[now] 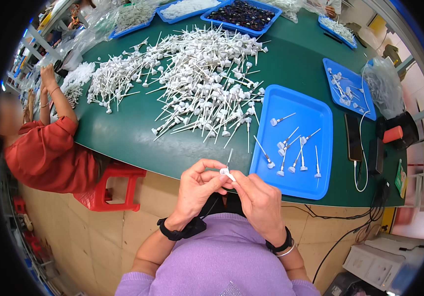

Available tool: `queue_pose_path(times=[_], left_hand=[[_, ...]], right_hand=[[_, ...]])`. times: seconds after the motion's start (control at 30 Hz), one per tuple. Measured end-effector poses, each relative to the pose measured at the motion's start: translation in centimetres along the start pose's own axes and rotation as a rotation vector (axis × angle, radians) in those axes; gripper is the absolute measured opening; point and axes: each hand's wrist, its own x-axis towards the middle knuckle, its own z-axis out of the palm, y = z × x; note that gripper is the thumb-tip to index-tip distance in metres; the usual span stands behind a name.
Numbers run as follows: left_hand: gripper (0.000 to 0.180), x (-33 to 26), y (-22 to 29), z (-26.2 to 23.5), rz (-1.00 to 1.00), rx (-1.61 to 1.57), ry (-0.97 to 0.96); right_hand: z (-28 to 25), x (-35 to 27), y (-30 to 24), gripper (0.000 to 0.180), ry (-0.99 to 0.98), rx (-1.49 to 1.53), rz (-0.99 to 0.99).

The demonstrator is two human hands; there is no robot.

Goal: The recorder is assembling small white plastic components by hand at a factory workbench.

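Note:
Both of my hands meet just in front of the table's near edge, fingers closed around one small part. My left hand pinches a white-headed part whose thin pale stem points up and away from me. The fingertips of my right hand are closed on a small white piece at that part's head; whether the two are joined cannot be made out. Right of my hands lies a blue tray with several similar parts on it, some with dark collars. Beyond my hands spreads a large pile of white-headed stemmed parts.
Farther off on the green table stand a blue tray of dark pieces and others of white parts. At right are another blue tray, a phone with a cable, and a plastic bag. A person in red sits left.

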Motion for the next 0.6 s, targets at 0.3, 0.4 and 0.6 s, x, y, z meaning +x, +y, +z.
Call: queue_pose_path(times=[0.3, 0.4, 0.6], left_hand=[[0.026, -0.14, 0.26, 0.88, 0.041, 0.11, 0.086], [0.026, -0.15, -0.13, 0.86, 0.051, 0.086, 0.084], [0.025, 0.0, -0.58, 0.77, 0.06, 0.067, 0.095]], right_hand=[[0.13, 0.14, 0.36, 0.036, 0.01, -0.083, -0.042], [0.3, 0.09, 0.54, 0.036, 0.014, -0.075, -0.036], [0.03, 0.14, 0.41, 0.035, -0.018, -0.089, -0.031]])
